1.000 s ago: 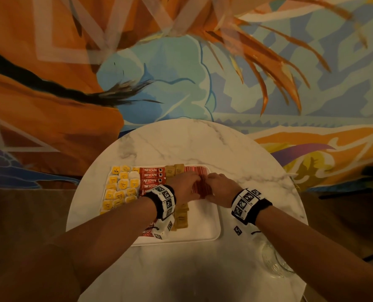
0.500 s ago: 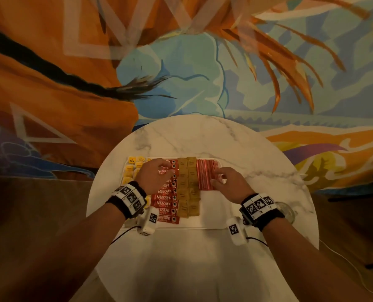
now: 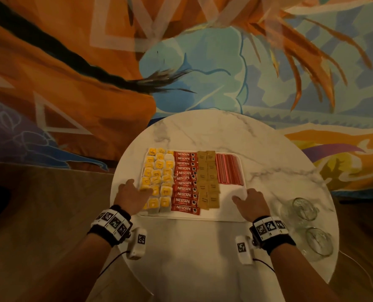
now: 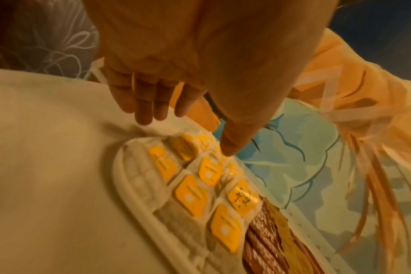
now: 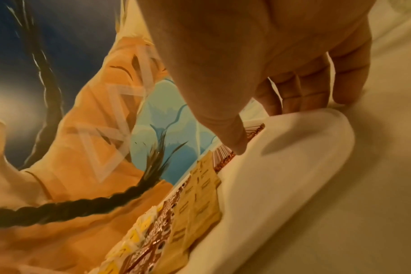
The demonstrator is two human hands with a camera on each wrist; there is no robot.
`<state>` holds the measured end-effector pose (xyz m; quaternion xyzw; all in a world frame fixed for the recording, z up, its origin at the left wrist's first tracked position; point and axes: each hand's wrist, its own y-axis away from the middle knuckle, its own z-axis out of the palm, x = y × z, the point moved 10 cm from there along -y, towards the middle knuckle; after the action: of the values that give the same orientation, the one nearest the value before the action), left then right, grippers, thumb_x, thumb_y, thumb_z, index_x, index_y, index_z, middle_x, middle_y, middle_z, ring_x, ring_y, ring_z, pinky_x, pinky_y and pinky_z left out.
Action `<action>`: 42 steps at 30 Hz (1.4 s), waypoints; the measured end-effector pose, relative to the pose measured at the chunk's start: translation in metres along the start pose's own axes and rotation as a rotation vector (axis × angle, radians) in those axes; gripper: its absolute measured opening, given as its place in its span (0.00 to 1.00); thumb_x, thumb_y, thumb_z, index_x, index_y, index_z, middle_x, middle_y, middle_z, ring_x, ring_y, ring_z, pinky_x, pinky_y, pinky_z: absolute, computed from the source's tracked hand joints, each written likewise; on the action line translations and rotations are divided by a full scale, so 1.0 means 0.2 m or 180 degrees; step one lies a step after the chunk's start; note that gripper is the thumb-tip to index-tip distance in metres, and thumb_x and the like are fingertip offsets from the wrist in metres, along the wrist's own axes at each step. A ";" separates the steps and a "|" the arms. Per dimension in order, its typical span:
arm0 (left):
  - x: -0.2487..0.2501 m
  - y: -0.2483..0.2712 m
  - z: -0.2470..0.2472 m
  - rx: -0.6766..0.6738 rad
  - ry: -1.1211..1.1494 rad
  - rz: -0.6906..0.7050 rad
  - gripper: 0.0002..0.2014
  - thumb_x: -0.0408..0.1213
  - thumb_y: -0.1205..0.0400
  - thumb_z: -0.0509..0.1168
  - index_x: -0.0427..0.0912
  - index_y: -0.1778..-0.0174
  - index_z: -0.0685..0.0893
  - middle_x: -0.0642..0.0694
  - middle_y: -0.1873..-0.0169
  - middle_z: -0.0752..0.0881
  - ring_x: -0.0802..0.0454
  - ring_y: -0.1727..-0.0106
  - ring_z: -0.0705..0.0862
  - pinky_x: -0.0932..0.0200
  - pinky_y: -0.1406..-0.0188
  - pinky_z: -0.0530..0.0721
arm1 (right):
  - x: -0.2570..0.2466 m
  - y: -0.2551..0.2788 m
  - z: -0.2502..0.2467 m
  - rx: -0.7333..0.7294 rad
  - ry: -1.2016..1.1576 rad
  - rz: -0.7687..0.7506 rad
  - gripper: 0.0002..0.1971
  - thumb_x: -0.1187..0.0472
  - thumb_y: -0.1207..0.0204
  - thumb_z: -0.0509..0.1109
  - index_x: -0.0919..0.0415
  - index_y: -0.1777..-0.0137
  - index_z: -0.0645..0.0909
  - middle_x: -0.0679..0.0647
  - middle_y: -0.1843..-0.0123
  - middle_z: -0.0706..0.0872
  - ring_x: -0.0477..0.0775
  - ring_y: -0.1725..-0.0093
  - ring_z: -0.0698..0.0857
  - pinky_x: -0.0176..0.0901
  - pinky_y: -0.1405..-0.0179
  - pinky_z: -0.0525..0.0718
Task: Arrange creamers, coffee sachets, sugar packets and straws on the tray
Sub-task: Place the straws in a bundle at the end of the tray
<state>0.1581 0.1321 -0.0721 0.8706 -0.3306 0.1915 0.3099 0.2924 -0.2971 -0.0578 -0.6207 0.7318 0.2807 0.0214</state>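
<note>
A white tray [image 3: 229, 203] on the round marble table [image 3: 203, 131] holds four columns. From left to right they are yellow-labelled packets [image 3: 158, 177], red Nescafe sachets [image 3: 184, 182], brown sugar packets [image 3: 207, 179] and red straws [image 3: 229, 168]. My left hand [image 3: 133, 194] is at the tray's left rim [image 4: 129, 178]; its fingers [image 4: 143, 111] point down outside the rim and its thumb hovers over the yellow packets [image 4: 192, 196]. My right hand [image 3: 250, 200] straddles the near right corner [image 5: 282, 176], fingers [image 5: 293, 100] behind the rim and thumb just above the bare tray floor. Neither hand holds anything.
Two clear glasses [image 3: 301, 209] [image 3: 318, 243] stand on the table right of the tray, close to my right wrist. Bare marble lies in front of and behind the tray. A painted wall rises behind the table.
Both hands have left the straws and sachets in the middle of the tray and drawn back and apart, to its left rim and near right corner.
</note>
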 end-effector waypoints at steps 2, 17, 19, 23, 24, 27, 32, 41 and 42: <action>-0.04 -0.01 0.06 -0.0144 -0.0010 0.0023 0.44 0.62 0.25 0.71 0.37 0.19 0.69 0.35 0.23 0.74 0.36 0.25 0.76 0.46 0.27 0.75 | 0.00 0.01 0.02 0.0007 -0.0069 0.0038 0.32 0.37 0.26 0.70 0.63 0.32 0.78 0.63 0.36 0.83 0.66 0.40 0.85 0.59 0.39 0.85; -0.06 -0.01 0.04 0.0054 0.1255 0.0012 0.31 0.67 0.34 0.73 0.46 0.46 0.89 0.50 0.54 0.92 0.49 0.52 0.90 0.49 0.48 0.89 | -0.04 0.09 0.05 0.0139 -0.0744 -0.0055 0.26 0.38 0.22 0.70 0.62 0.39 0.84 0.59 0.44 0.89 0.62 0.46 0.87 0.51 0.47 0.83; -0.06 0.01 0.05 0.0138 0.1309 0.0042 0.31 0.68 0.33 0.72 0.46 0.45 0.88 0.50 0.54 0.92 0.50 0.53 0.90 0.46 0.47 0.90 | -0.03 0.09 0.04 0.0162 -0.0972 -0.0085 0.24 0.40 0.22 0.71 0.60 0.38 0.83 0.57 0.44 0.89 0.59 0.47 0.86 0.50 0.48 0.82; -0.03 0.05 0.05 0.0347 0.1435 0.0036 0.33 0.70 0.34 0.70 0.48 0.43 0.87 0.52 0.52 0.91 0.52 0.52 0.89 0.48 0.47 0.89 | -0.04 0.09 0.01 0.0197 -0.1402 -0.0282 0.22 0.42 0.21 0.71 0.55 0.34 0.81 0.51 0.44 0.88 0.55 0.46 0.86 0.48 0.48 0.83; -0.02 0.05 0.05 0.0396 0.1463 0.0038 0.33 0.70 0.34 0.69 0.48 0.43 0.87 0.51 0.52 0.91 0.51 0.52 0.89 0.48 0.48 0.89 | -0.04 0.09 0.00 0.0187 -0.1496 -0.0314 0.22 0.42 0.22 0.72 0.54 0.33 0.80 0.50 0.43 0.88 0.54 0.45 0.86 0.49 0.48 0.83; 0.01 0.05 0.05 0.0523 0.1484 0.0019 0.34 0.70 0.34 0.69 0.48 0.42 0.86 0.51 0.51 0.90 0.50 0.52 0.89 0.47 0.48 0.89 | -0.05 0.08 -0.02 0.0182 -0.1716 -0.0429 0.23 0.43 0.22 0.73 0.52 0.31 0.79 0.49 0.41 0.87 0.52 0.43 0.86 0.48 0.46 0.85; 0.08 0.05 0.03 0.0732 0.1509 0.0095 0.32 0.69 0.32 0.68 0.49 0.41 0.85 0.50 0.50 0.89 0.50 0.50 0.88 0.48 0.48 0.87 | -0.08 0.04 -0.11 0.0183 -0.1915 -0.0695 0.24 0.46 0.22 0.75 0.51 0.29 0.77 0.46 0.40 0.86 0.50 0.42 0.85 0.45 0.47 0.83; 0.30 0.06 -0.02 0.0838 0.1370 0.0515 0.13 0.54 0.20 0.71 0.50 0.47 0.87 0.53 0.54 0.88 0.55 0.55 0.85 0.54 0.52 0.81 | -0.18 -0.08 -0.27 0.0356 -0.1874 -0.1162 0.23 0.45 0.23 0.75 0.46 0.31 0.75 0.45 0.41 0.86 0.47 0.44 0.85 0.41 0.52 0.83; 0.32 0.04 -0.03 0.0818 0.1367 0.0555 0.12 0.53 0.20 0.71 0.50 0.48 0.88 0.54 0.55 0.88 0.57 0.55 0.86 0.54 0.51 0.82 | -0.19 -0.10 -0.28 0.0366 -0.1872 -0.1161 0.23 0.45 0.23 0.75 0.46 0.31 0.75 0.44 0.41 0.86 0.47 0.44 0.85 0.42 0.51 0.83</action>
<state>0.1980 0.1016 -0.0304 0.8105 -0.3039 0.4383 0.2423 0.3371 -0.2889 -0.0050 -0.6316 0.5860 0.3973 0.3160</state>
